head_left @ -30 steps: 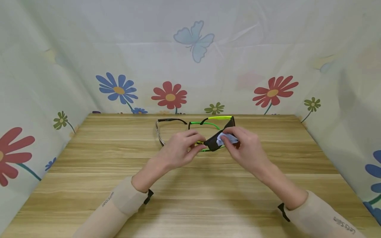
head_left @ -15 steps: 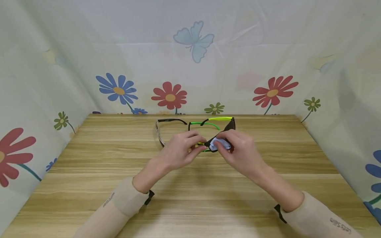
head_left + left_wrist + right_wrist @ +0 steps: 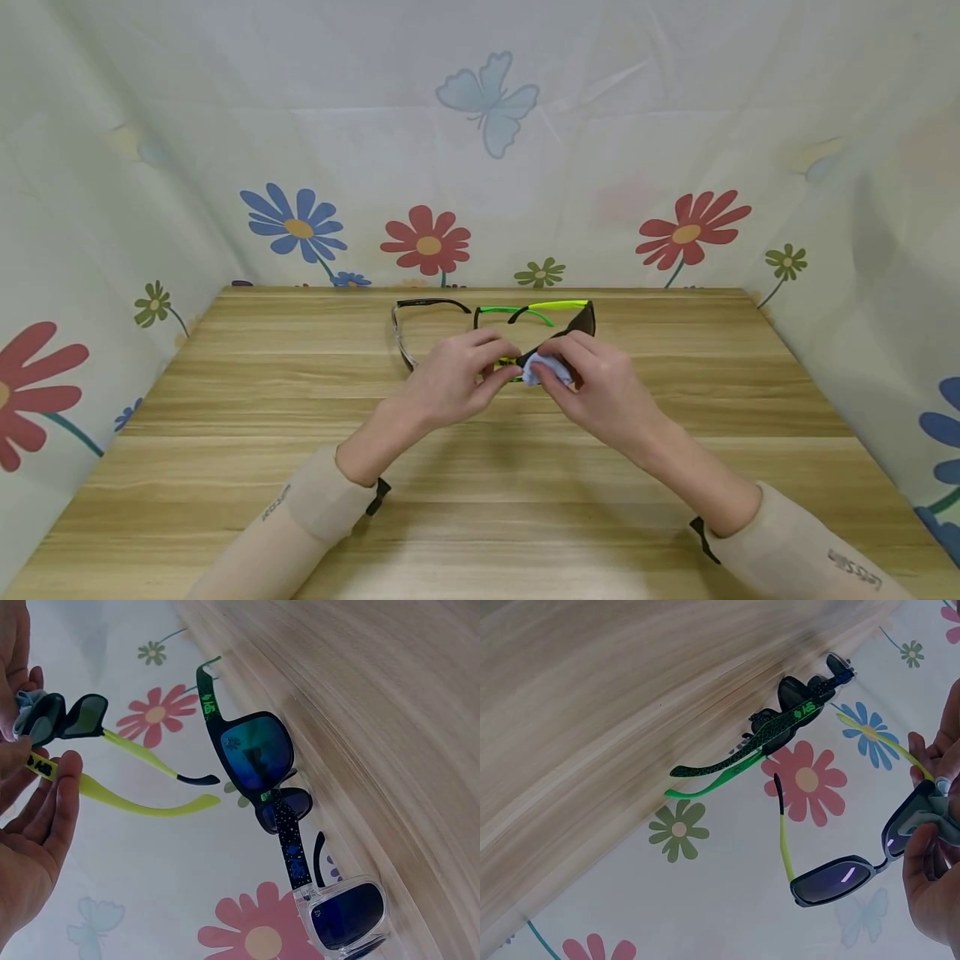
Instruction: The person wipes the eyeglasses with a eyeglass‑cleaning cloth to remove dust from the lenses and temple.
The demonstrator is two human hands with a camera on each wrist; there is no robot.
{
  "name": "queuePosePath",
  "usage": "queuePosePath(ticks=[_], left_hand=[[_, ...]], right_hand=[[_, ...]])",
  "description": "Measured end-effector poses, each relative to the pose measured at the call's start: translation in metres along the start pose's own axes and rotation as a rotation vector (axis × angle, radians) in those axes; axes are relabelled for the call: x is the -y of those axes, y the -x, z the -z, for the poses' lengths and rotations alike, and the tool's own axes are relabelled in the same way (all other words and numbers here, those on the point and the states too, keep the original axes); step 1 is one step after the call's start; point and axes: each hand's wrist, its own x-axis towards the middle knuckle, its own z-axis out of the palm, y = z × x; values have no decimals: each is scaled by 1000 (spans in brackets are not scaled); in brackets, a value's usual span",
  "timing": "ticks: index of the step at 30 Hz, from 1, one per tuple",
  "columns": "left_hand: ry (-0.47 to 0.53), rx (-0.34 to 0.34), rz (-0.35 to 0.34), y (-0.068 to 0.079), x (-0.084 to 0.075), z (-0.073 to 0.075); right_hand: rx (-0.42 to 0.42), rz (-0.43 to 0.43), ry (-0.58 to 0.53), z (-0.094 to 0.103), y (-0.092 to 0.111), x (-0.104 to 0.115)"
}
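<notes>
Between my hands, above the table, is a pair of sunglasses (image 3: 831,881) with dark lenses, a black front and yellow temples. My left hand (image 3: 459,377) pinches one yellow temple (image 3: 135,801) close to its hinge. In my right hand (image 3: 609,392) a light blue cloth (image 3: 546,369) is pinched over the lens nearest the left hand, so that lens is partly covered. The other lens shows bare in the right wrist view. Fingers hide much of the front in the head view.
On the wooden table (image 3: 480,500) behind my hands lie sunglasses with green-marked black temples (image 3: 256,754) and clear-framed sunglasses (image 3: 346,913). A flower-printed white curtain (image 3: 345,142) encloses the table's back and sides.
My right hand has slid the cloth leftward along the sunglasses toward my left hand. The far end of the sunglasses has dipped slightly. My left hand has hardly moved.
</notes>
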Motion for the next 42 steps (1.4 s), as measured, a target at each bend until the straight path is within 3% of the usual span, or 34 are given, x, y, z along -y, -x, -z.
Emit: queuePosePath(ticks=[18, 32, 42], left_hand=[[45, -30, -30, 2, 4, 4], [72, -22, 7, 7, 5, 7], [78, -58, 27, 9, 10, 10]], right_hand=[[-4, -53, 14, 6, 5, -5], [-22, -77, 11, 8, 8, -12], [-42, -83, 14, 11, 10, -24]])
